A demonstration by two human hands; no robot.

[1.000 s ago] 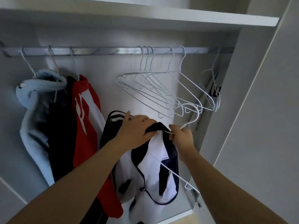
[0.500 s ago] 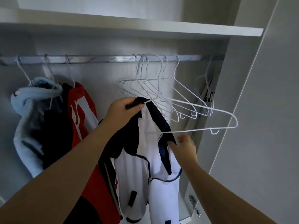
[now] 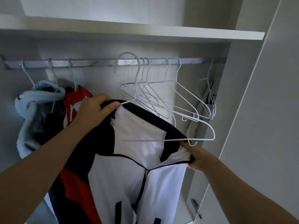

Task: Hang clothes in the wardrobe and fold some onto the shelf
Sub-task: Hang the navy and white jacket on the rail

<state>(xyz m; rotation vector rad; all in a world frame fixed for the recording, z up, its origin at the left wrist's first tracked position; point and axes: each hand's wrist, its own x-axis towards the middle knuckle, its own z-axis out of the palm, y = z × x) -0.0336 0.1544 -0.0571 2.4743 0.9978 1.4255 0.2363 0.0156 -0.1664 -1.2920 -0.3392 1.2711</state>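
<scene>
A: Jacket status?
B: I see the jacket [image 3: 137,175] on a white hanger [image 3: 200,140], spread between both hands. Left hand [image 3: 95,110] is clenched on the dark collar where the wire comes out. Right hand [image 3: 199,157] pinches the other shoulder, just under the hanger's bottom bar.
A: Hook?
B: Up at the rail [image 3: 97,63], can't tell if it's seated. Spare hangers [image 3: 153,97] just right of it, red top [image 3: 74,101] and blue hoodie [image 3: 25,104] hanging left, shelf [image 3: 145,32] above.

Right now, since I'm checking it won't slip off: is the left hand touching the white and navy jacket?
Touching. The head view shows the left hand curled round the dark collar of the jacket.
</scene>
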